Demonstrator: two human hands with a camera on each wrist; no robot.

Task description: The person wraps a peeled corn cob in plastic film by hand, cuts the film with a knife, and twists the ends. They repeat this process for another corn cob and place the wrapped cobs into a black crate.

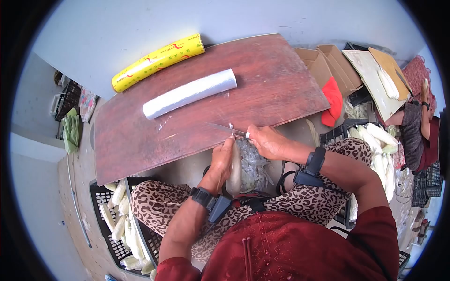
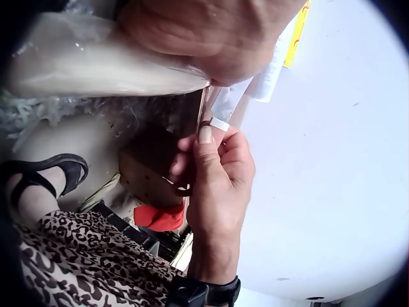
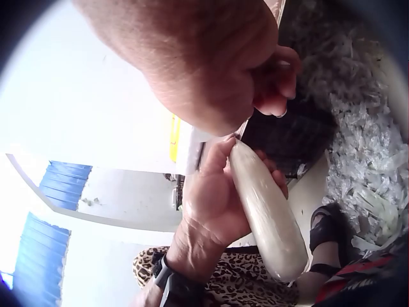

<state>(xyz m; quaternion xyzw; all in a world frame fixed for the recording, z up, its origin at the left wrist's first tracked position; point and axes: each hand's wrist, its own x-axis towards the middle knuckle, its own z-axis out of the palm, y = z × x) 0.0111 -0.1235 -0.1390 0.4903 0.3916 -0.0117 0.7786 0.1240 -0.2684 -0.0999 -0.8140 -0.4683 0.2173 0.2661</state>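
Note:
My left hand [image 1: 220, 161] holds a long pale vegetable [image 1: 235, 175] wrapped in clear film, its thumb and fingers near the narrow tip. In the right wrist view this wrapped vegetable [image 3: 265, 208] hangs slanting down across the palm, smooth and whitish. A knife [image 1: 226, 128] with a white collar at its handle is gripped by my right hand [image 1: 269, 142]. Its blade [image 2: 229, 99] points left over the table edge, right by the vegetable's tip. Most of the handle is hidden in the fingers.
On the reddish-brown table [image 1: 262, 84] lie a roll of clear film [image 1: 190, 93] and a yellow printed roll [image 1: 159, 61]. Film scraps [image 1: 253, 164] are heaped below. Crates of pale vegetables stand left [image 1: 117, 225] and right [image 1: 379, 140]. Another person's arm [image 1: 425, 112] shows far right.

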